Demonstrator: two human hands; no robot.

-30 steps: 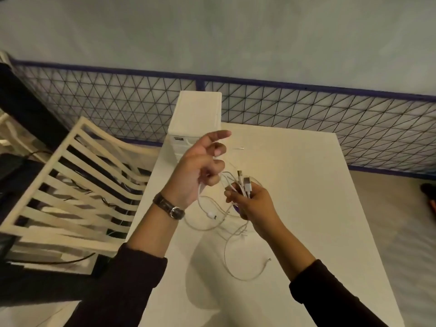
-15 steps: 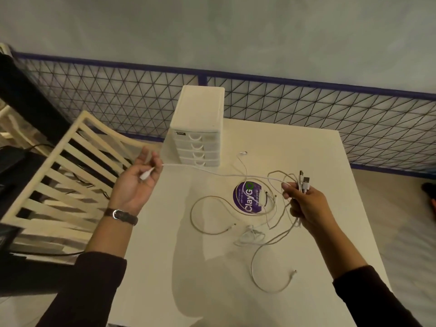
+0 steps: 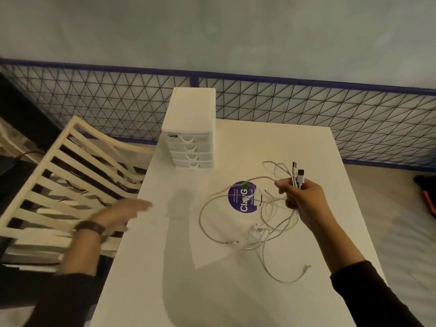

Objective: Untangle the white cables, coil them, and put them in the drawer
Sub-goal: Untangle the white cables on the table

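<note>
My right hand (image 3: 299,197), right of centre: fingers curled round the plug ends of the thin white cables (image 3: 256,232); the rest lies tangled on the white rectangular surface (image 3: 271,142), across a round purple sticker (image 3: 243,197). My left hand (image 3: 122,212) blurred at the surface's left edge, fingers straight, empty. White plastic four-drawer unit (image 3: 190,128) upper centre, drawers closed. Cream slatted chair (image 3: 59,175) left, black wire-mesh fence (image 3: 330,109) behind.
</note>
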